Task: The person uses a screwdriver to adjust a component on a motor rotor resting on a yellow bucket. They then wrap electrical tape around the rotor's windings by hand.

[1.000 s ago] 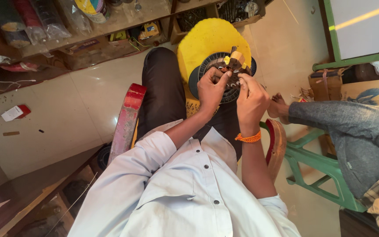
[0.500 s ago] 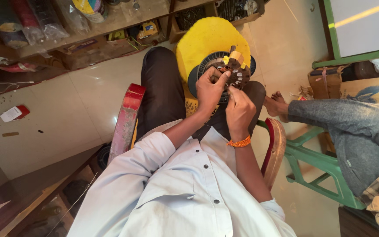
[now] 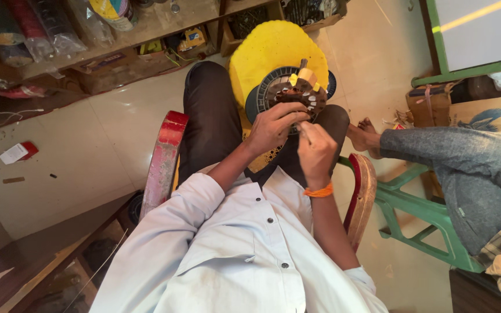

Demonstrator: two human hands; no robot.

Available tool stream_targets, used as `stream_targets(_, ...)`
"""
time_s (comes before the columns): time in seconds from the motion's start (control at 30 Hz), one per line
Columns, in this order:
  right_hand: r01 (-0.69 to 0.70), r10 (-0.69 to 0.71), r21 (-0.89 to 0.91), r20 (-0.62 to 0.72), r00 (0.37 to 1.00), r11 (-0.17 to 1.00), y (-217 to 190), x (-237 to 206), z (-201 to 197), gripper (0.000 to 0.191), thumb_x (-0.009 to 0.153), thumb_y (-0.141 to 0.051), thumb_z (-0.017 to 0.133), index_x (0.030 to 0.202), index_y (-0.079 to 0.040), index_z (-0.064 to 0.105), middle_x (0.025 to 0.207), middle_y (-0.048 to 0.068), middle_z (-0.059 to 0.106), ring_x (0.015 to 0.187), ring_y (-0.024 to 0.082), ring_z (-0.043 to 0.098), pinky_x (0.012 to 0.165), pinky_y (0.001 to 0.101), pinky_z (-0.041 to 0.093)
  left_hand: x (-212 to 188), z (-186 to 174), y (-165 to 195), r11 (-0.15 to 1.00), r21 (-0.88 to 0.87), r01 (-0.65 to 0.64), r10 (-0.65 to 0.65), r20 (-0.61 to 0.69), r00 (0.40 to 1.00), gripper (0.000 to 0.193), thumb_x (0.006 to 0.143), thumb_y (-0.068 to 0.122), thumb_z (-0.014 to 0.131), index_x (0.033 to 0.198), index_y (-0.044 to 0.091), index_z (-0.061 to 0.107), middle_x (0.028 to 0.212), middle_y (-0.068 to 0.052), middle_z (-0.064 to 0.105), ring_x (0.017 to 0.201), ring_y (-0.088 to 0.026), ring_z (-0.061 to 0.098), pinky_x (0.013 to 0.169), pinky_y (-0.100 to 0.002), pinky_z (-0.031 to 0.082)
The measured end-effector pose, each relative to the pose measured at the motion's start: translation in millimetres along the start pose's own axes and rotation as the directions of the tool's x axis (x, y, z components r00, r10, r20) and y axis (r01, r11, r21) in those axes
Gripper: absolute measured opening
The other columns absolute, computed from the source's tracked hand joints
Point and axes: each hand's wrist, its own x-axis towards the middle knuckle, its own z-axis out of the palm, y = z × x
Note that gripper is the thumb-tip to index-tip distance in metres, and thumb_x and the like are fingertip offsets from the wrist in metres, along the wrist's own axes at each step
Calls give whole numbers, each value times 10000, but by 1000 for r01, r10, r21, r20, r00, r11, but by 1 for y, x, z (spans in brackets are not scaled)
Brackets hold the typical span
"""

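I sit in a red chair (image 3: 166, 159) with a round dark motor stator (image 3: 297, 93) resting on my knees; it has pale slot papers and a yellow piece on top. My left hand (image 3: 273, 124) grips the stator's near rim. My right hand (image 3: 315, 149), with an orange band at the wrist, is closed just below the stator and pinches what looks like a thin wire (image 3: 304, 131). A yellow round disc (image 3: 271, 49) lies behind the stator.
Another person in grey trousers (image 3: 453, 162) sits at the right on a green chair (image 3: 418, 214), a bare foot (image 3: 363, 133) close to my knee. A cluttered shelf (image 3: 88, 35) runs along the top. A cardboard box (image 3: 430, 104) stands right, and a small red-white box (image 3: 18, 152) lies on the floor.
My right hand has drawn back from the stator's right side toward my body. The left hand has kept its grip on the rim.
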Motion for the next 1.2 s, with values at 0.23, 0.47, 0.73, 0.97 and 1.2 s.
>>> stream_targets(0.23, 167, -132, -103, 282, 950, 981, -15, 38, -70, 56, 897, -84, 760, 934, -42, 761, 827, 133, 685, 705, 319, 647, 665, 419, 490, -3, 14, -6, 941, -268, 208, -242, -101, 965, 188, 881, 106, 839, 1010, 49, 714, 1009, -66, 731, 892, -167, 719, 748, -287, 572)
stream_targets(0.47, 210, -180, -90, 263, 948, 974, -19, 101, -69, 27, 948, -53, 741, 965, -32, 746, 868, 142, 680, 711, 311, 624, 707, 400, 491, 5, 24, 8, 728, -575, 373, -530, -127, 839, 117, 901, 69, 805, 984, 2, 756, 1040, 0, 655, 696, -34, 509, 634, -212, 435)
stream_targets(0.73, 305, -278, -24, 351, 894, 952, 13, 164, -26, 89, 983, -105, 742, 1009, -24, 767, 889, 147, 715, 787, 289, 679, 733, 379, 516, 10, 25, 4, 306, -869, 389, -756, 26, 654, 123, 959, 142, 745, 1039, 50, 722, 863, 48, 662, 641, -2, 506, 528, -189, 388)
stream_targets(0.97, -84, 23, 118, 445, 895, 989, 62, 168, -6, 197, 962, -130, 738, 1068, 35, 761, 915, 101, 770, 807, 119, 724, 723, 269, 564, 9, 34, 7, 313, -813, 491, -847, -4, 532, 154, 969, 156, 747, 1034, 17, 746, 803, 32, 653, 589, -4, 472, 495, -197, 365)
stream_targets(1.2, -222, 117, 245, 379, 918, 944, 76, 149, -10, 208, 997, -130, 753, 1031, 75, 743, 857, 50, 711, 805, 56, 633, 713, 237, 519, 9, 44, 4, 421, -842, 336, -726, -90, 682, 113, 1010, 106, 718, 1068, 11, 699, 913, 61, 679, 770, 19, 572, 656, -182, 444)
